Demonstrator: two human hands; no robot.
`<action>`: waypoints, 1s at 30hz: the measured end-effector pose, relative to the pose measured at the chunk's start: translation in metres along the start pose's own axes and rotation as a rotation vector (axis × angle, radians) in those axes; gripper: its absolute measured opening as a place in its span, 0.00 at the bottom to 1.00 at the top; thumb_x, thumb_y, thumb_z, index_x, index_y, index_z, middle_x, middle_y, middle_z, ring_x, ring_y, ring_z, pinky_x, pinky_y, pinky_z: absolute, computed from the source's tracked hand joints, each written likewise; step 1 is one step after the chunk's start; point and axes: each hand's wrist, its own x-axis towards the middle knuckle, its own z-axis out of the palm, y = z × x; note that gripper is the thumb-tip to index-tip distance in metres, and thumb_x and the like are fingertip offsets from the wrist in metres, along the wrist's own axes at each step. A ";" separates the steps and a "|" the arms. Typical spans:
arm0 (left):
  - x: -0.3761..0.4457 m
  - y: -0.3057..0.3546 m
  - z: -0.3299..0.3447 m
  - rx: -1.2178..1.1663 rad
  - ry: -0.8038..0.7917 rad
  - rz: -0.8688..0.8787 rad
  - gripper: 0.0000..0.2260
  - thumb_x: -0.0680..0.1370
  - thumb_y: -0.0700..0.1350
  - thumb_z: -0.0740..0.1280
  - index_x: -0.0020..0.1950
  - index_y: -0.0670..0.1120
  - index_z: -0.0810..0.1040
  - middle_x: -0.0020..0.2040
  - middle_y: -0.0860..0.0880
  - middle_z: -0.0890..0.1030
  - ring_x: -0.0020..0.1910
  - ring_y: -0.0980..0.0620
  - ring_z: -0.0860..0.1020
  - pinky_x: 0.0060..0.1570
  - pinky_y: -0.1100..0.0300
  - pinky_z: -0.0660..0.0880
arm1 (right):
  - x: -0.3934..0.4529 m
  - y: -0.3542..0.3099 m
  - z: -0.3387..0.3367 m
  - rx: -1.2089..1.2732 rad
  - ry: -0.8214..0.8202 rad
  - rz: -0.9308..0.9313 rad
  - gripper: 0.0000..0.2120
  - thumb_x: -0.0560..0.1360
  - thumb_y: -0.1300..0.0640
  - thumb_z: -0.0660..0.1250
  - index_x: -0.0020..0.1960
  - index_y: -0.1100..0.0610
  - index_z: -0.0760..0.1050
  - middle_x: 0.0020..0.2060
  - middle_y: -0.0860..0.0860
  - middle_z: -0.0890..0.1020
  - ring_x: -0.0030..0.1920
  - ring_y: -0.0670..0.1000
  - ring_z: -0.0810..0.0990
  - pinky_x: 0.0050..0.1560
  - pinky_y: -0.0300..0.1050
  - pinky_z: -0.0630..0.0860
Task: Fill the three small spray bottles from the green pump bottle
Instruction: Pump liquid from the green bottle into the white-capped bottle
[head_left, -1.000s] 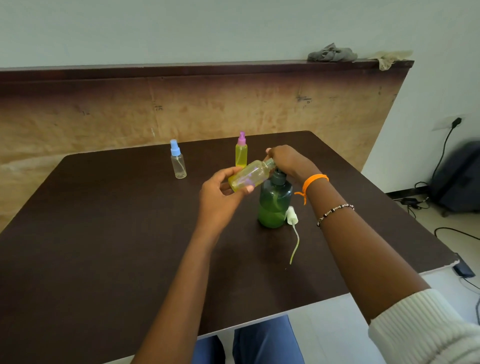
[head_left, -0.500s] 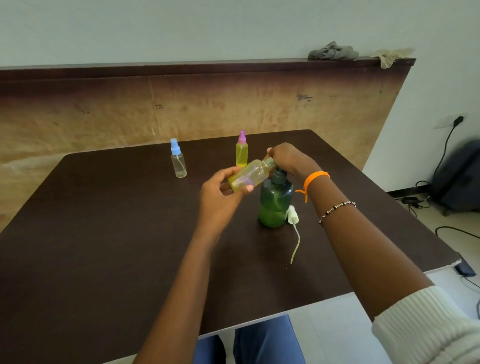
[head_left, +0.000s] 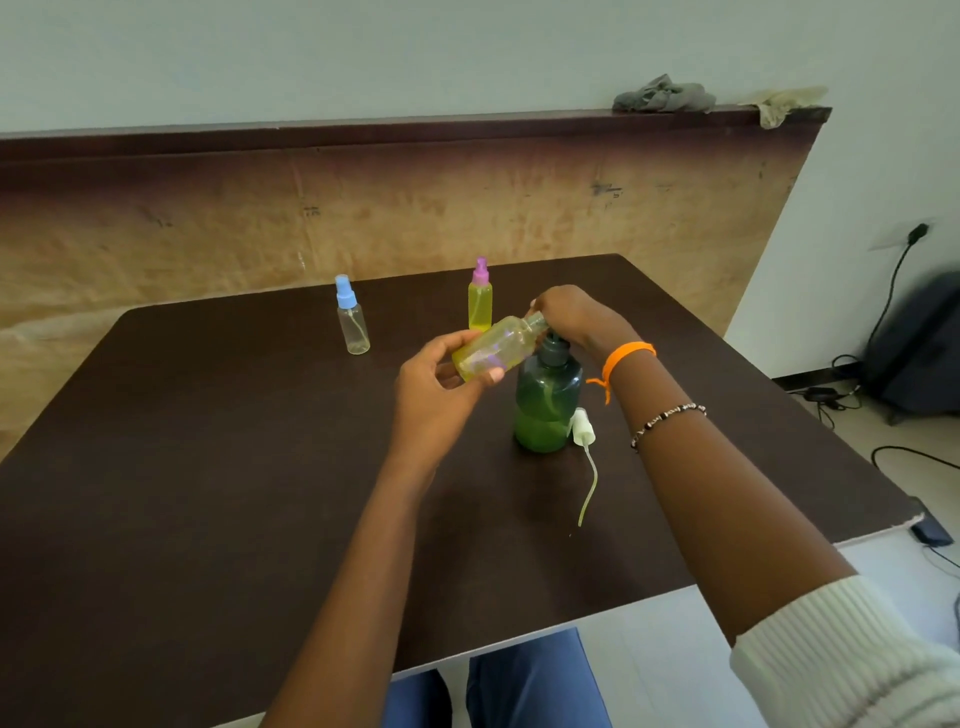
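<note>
A thin orange cord wristband (head_left: 627, 355) with a loose knotted tail and a dark-and-pale beaded bracelet (head_left: 667, 419) are worn on the right forearm, a ribbed cream knit sleeve (head_left: 852, 660) is pushed up, and blue trousers (head_left: 524, 680) are seen.

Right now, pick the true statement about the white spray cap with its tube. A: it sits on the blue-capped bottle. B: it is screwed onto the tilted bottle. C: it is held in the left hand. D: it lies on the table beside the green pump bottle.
D: the white spray cap lies on the table against the base of the green pump bottle, its tube trailing toward the person.
</note>
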 end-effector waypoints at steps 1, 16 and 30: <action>0.000 0.001 0.000 -0.002 -0.002 0.002 0.17 0.70 0.38 0.74 0.58 0.49 0.79 0.52 0.52 0.83 0.48 0.61 0.80 0.43 0.72 0.73 | -0.001 -0.001 -0.001 0.003 -0.006 0.006 0.14 0.78 0.68 0.53 0.54 0.72 0.77 0.49 0.65 0.80 0.46 0.58 0.76 0.46 0.44 0.73; -0.001 0.001 0.001 0.011 0.001 0.001 0.16 0.70 0.40 0.74 0.55 0.52 0.78 0.49 0.56 0.82 0.45 0.65 0.79 0.42 0.73 0.73 | -0.006 -0.004 -0.001 -0.027 0.018 0.002 0.15 0.79 0.67 0.53 0.55 0.70 0.76 0.52 0.64 0.80 0.48 0.59 0.77 0.45 0.45 0.70; -0.004 -0.002 0.001 -0.012 0.002 -0.021 0.15 0.71 0.40 0.74 0.55 0.51 0.79 0.49 0.55 0.83 0.44 0.64 0.79 0.43 0.72 0.73 | -0.007 0.003 0.004 0.323 0.079 0.024 0.17 0.80 0.64 0.53 0.33 0.54 0.64 0.33 0.50 0.69 0.33 0.47 0.69 0.49 0.47 0.73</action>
